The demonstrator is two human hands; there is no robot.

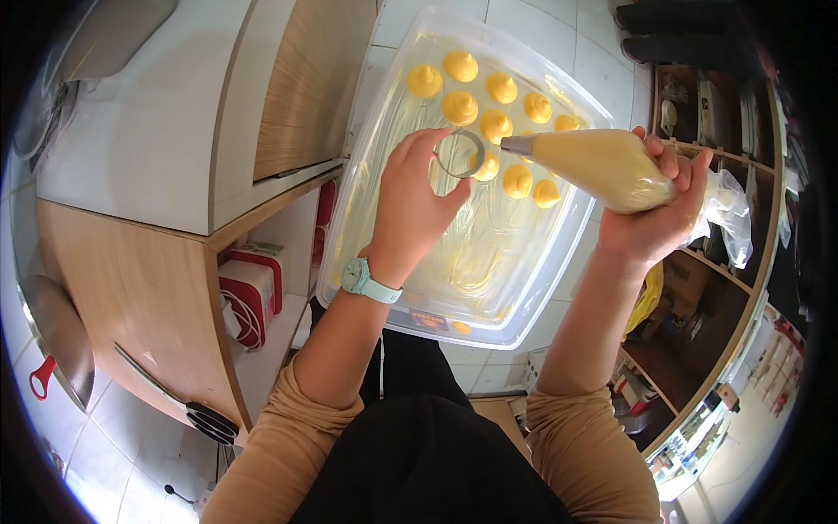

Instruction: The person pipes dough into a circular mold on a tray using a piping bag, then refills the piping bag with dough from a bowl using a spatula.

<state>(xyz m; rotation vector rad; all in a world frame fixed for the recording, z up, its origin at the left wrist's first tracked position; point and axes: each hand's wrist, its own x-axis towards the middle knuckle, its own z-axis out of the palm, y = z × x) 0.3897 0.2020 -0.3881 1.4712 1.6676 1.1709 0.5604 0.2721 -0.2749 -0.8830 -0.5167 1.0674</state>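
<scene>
- Left hand [410, 196] sits over the middle of the clear plastic tray [367, 188], fingers pinched on a metal ring cutter [459, 154] and holding it just above the tray's greased surface.
- Through the ring, one yellow dough mound [489, 166] shows at its right edge, right beside the cutter.
- Right hand [659, 205] hovers past the tray's right rim, fist clamped around the fat end of a piping bag [602, 166] full of pale yellow batter.
- The bag lies almost level, its metal nozzle [515, 146] pointing left over the tray, tip just short of the ring and near the mounds.
- The piped mounds [460, 106] are clustered in rows in the tray's far half; the near half shows only greasy smears.
- A turquoise wristwatch [358, 278] rides the left wrist, above the tray's near-left part.
- The bag's loose plastic tail [729, 214] spills out behind the right hand, away from the tray.
- Left of the tray stands a wooden cabinet [148, 271], with a red-and-white box [253, 284] on its shelf near the tray's near-left corner.
- White floor tiles [567, 35] show beyond the tray's far edge.
</scene>
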